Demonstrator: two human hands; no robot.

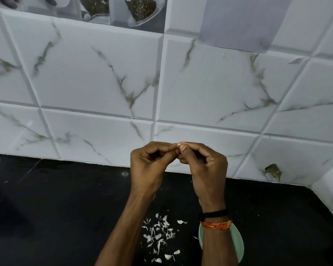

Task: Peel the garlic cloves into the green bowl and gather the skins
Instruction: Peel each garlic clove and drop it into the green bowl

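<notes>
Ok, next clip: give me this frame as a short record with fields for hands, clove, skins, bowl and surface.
left hand: raised, fingertips pinching the garlic clove
right hand: raised, pinching the same clove from the other side
garlic clove: small, mostly hidden between the fingertips; how far it is peeled cannot be told
skins: loose scatter on the counter, between the forearms, not gathered
green bowl: under the right forearm, contents hidden
counter: black, against a marbled tile wall
</notes>
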